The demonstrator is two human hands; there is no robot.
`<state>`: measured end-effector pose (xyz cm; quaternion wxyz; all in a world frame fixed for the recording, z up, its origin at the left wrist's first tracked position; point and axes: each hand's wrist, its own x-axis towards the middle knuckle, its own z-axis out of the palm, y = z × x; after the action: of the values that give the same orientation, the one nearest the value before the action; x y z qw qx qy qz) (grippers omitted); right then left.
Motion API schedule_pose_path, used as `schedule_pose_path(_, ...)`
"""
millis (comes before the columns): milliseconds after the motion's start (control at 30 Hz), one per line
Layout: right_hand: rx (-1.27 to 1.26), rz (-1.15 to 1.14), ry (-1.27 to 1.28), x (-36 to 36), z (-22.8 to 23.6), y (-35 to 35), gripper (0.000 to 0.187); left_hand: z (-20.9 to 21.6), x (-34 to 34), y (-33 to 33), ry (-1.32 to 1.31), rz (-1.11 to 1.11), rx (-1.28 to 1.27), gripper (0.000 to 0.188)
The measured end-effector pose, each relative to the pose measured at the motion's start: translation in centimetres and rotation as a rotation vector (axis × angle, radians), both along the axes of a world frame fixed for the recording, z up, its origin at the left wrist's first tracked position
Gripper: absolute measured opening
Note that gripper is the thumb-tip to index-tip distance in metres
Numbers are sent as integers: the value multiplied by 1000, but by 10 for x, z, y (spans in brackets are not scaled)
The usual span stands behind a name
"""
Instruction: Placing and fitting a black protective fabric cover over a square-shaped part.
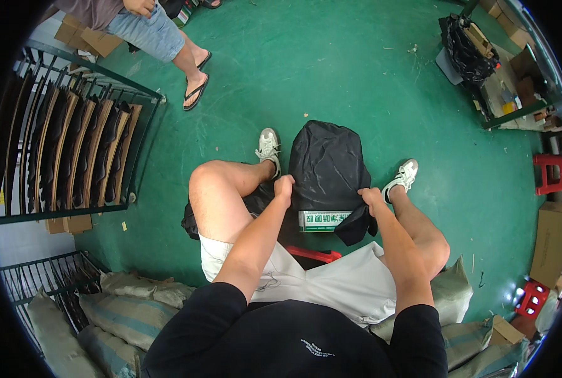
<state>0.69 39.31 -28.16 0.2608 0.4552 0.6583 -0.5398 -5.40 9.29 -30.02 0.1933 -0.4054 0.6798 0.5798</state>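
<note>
A black plastic bag [326, 165] covers most of a carton on the floor between my feet. At the near end, the white and green printed side of the carton [319, 220] shows below the bag's edge. My left hand [285, 188] is closed on the bag's left edge. On the opposite side, my right hand [372, 196] pinches the right edge. A loose black flap [355, 228] hangs down below my right hand, over the carton's corner. More black plastic [259, 200] lies beside and under my left leg.
A red stool [312, 254] shows under me. To the left stands a metal rack [92, 148] of upright boards. Woven sacks [126, 315] lie behind me. A person in flip-flops [196, 91] stands at far left. Shelving [514, 116] and red stools [549, 174] line the right.
</note>
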Motion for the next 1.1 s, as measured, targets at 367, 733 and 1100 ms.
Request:
schedule_pose_path(367, -324, -381, -119, 2, -10, 15, 48, -41, -22, -2, -42, -40, 2, 46)
schedule_pose_path(733, -275, -291, -200, 11, 54, 2, 47, 16, 26, 3, 52, 8, 248, 44)
schedule_pose_path(1100, -284, -152, 58, 63, 10, 44, 19, 29, 102, 18, 398, 4, 135, 25)
